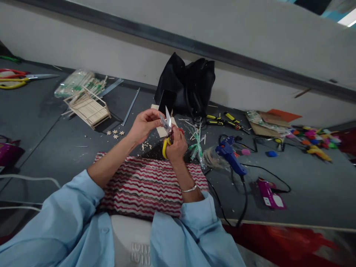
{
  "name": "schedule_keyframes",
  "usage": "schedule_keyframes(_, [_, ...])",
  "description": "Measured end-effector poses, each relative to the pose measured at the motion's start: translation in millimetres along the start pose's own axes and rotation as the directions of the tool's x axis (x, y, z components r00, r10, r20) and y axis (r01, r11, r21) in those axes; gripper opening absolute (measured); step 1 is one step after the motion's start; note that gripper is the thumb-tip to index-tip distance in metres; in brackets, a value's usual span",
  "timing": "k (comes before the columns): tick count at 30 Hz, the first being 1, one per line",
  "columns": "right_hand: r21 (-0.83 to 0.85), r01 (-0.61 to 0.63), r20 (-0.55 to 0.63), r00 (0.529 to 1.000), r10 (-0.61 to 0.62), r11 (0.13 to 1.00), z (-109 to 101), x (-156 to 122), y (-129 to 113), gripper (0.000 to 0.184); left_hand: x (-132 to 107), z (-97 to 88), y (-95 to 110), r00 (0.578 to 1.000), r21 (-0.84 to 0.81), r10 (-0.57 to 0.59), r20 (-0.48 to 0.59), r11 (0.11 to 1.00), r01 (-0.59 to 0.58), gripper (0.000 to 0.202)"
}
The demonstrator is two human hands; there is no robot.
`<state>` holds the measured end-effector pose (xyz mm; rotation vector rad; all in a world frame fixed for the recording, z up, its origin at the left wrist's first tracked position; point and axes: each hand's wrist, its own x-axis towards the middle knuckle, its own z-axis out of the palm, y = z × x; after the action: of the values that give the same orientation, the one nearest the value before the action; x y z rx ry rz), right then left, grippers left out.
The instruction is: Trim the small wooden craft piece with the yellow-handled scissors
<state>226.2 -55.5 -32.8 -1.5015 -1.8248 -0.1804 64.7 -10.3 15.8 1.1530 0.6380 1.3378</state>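
Left hand (144,125) has its fingertips bunched up, can't tell tbh if it's pinching anything. Scissors (168,127) are just to its right, over the tabletop (314,189), blades parted, long axis running toward the back edge. Right hand (177,145) is nearer, wrapped around the handles.

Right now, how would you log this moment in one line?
right hand: holds open scissors | left hand: near scissors, any held item unclear | glue gun: right of both hands
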Motion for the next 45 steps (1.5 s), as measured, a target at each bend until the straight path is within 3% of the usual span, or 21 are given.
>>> schedule_keyframes(10, [0.000, -0.017, -0.009, 1.000, 0.017, 1.000, 0, -1, -4, 0.051, -2, 4.9, -14, 0.993, 0.017, 0.095, -0.076, 0.995, -0.094, 0.033])
schedule_keyframes(16, [0.018, -0.024, 0.011, 1.000, 0.024, 1.000, -2, 0, -8, 0.051, -2, 8.6, -15, 0.987, -0.174, 0.113, -0.112, 0.976, -0.131, 0.042])
schedule_keyframes(30, [0.079, -0.045, 0.077, 0.996, 0.039, 0.996, 0, 0, -6, 0.056, -3, 11.5, -17, 0.978, -0.220, 0.087, -0.191, 0.967, -0.129, 0.036])
schedule_keyframes(45, [0.024, -0.064, 0.119, 0.991, 0.061, 0.998, -1, 0, -7, 0.054, -1, 9.5, -16, 0.974, -0.230, 0.067, -0.216, 0.966, -0.118, 0.031])
